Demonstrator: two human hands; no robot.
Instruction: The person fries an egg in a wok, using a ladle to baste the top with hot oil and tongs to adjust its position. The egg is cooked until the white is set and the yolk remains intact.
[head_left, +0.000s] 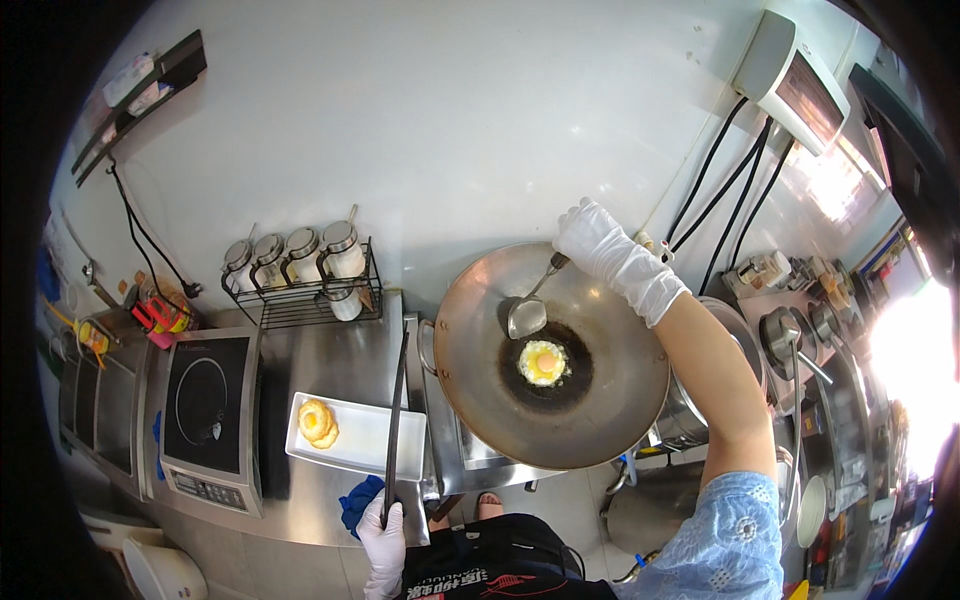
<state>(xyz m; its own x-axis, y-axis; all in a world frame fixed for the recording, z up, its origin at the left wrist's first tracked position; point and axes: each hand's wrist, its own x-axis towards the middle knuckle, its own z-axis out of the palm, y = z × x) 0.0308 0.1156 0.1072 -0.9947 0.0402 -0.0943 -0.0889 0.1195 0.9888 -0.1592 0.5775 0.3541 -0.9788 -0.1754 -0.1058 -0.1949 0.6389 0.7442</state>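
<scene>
An egg (542, 364) with a whole yolk and white edges lies in the dark centre of a large metal wok (480, 375). In a white glove, my right hand (592, 236) grips the handle of a metal spatula (528, 316) from above. The spatula's blade is in the wok, just above the egg and apart from it. My gloved left hand (382, 536) holds a pair of long dark chopsticks (397, 409), their tips pointing away from me. They cross over a white rectangular tray (367, 444), where golden fried eggs (318, 424) lie at the left end.
A black wire rack (300, 311) holds several lidded glass jars against the wall. Further left is an induction cooker (206, 412). A blue cloth (360, 504) lies at the counter's front edge. Large metal pots (652, 510) stand right of the wok, beneath my right arm.
</scene>
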